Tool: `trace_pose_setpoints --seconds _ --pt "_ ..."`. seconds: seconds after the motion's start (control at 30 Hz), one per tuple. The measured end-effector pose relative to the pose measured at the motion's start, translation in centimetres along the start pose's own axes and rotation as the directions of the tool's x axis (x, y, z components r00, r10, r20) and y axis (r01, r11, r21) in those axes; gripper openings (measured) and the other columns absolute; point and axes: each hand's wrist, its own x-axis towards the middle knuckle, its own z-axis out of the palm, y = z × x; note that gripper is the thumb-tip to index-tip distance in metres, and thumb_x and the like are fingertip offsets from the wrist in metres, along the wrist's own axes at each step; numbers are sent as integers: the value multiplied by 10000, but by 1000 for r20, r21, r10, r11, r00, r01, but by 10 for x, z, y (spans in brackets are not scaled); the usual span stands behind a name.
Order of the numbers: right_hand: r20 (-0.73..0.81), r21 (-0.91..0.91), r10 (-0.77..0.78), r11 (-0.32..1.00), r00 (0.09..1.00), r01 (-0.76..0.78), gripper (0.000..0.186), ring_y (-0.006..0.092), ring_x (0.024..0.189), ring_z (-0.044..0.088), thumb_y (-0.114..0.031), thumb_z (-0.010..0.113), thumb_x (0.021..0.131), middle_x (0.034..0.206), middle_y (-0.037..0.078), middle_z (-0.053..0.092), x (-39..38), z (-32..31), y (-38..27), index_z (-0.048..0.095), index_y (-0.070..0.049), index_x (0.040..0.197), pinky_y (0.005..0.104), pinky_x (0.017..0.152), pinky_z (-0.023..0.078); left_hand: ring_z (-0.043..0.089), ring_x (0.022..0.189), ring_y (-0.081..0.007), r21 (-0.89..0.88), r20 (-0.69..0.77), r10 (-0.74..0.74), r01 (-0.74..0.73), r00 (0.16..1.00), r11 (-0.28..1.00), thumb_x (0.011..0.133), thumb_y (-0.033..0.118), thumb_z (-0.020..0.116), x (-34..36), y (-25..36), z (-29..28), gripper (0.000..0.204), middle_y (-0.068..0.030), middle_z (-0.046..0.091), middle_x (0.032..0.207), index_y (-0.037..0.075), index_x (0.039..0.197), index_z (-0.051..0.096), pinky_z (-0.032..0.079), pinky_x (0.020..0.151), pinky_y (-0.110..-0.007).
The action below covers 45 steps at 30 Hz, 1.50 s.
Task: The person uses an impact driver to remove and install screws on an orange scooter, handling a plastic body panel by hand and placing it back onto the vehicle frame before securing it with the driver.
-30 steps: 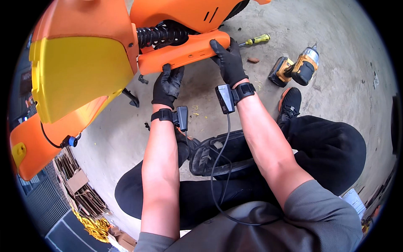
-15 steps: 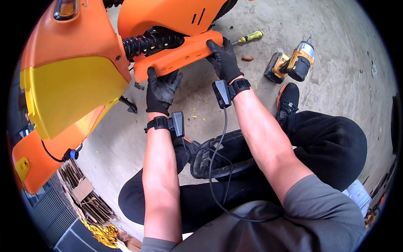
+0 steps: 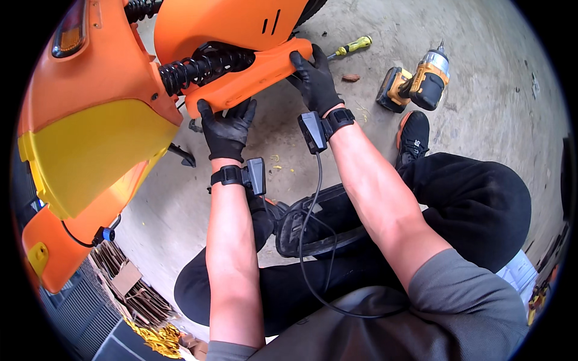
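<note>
In the head view, the long orange cover (image 3: 265, 71) is just beside a black spring (image 3: 198, 70). The gloved right hand (image 3: 316, 81) pinches its right end. The gloved left hand (image 3: 226, 130) touches its left end, thumb spread from fingers; I cannot tell if it grips. A screwdriver (image 3: 355, 45) and drill (image 3: 426, 84) are on the floor (image 3: 481, 120), off to the right.
</note>
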Motion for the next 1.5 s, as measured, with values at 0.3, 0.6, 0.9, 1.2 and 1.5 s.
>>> trace_pose_setpoints --seconds 0.3,0.6,0.9,1.2,1.5 --pt "27 16 66 998 997 -67 832 252 1121 560 -256 759 810 1313 161 480 5 4 -2 259 -116 1460 402 899 510 457 1243 -391 0 17 -64 64 998 998 797 482 716 4 8 0 763 -178 459 1365 49 1346 412 389 1027 -564" --pt "22 22 37 999 999 -38 777 270 1100 577 -252 745 829 1290 131 511 22 8 3 283 -126 1441 430 907 511 531 1185 -321 103 81 5 -13 997 995 854 369 698 19 16 7 591 -143 544 1285 43 1294 478 461 1005 -478" --pt "72 63 102 992 992 -107 786 282 1112 572 -314 750 824 1291 100 523 24 10 4 277 -209 1444 454 912 505 589 1111 -313 252 22 6 -11 1000 968 878 388 669 27 30 6 540 -139 582 1229 56 1271 505 513 954 -448" --pt "117 -41 118 993 986 -114 824 271 1089 591 -389 730 829 1302 95 515 28 5 4 232 -231 1467 440 916 505 596 1093 -322 318 -5 21 -19 1000 948 890 414 640 30 32 8 548 -144 584 1216 42 1266 498 532 940 -439" --pt "74 -88 120 990 990 -113 868 212 1053 603 -358 702 860 1293 121 511 27 9 4 141 -199 1503 354 736 592 600 1078 -349 549 -57 -17 46 998 834 916 410 601 21 48 22 573 -186 566 1217 3 1295 463 545 929 -412"
